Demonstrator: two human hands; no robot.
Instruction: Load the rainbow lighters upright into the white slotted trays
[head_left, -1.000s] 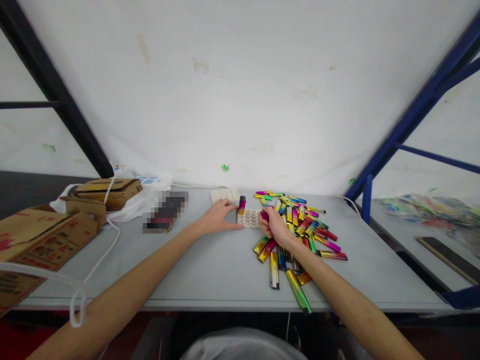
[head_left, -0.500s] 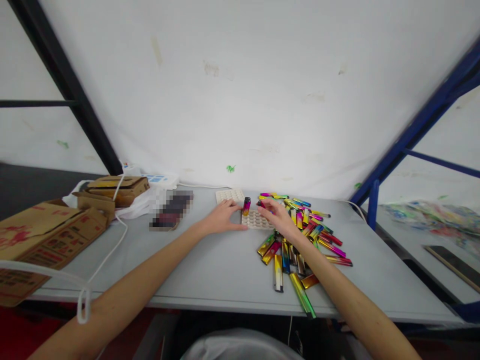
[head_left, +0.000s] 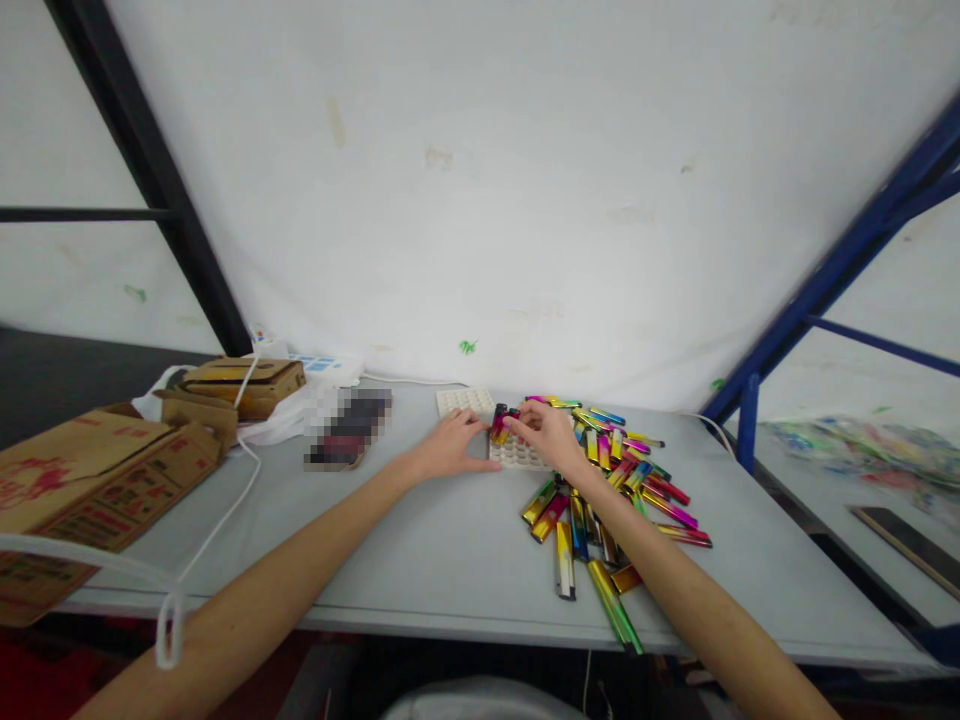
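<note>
Diffuse, moderately bright light washes the white wall (head_left: pixel 465 230), leaving soft shadows; under the bench (head_left: pixel 435 540) it is dark. Glossy lighters (head_left: pixel 564 560) glint. Wide-angle stretching slants the left post (head_left: pixel 161 180); fine detail is soft, and a patch (head_left: pixel 349 430) at left is pixelated.

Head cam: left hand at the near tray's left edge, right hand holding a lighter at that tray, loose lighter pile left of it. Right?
One slip: the loose lighter pile is right of the near tray, as the head view shows. Left hand at the tray's left edge and right hand holding a lighter there both stand.
</note>
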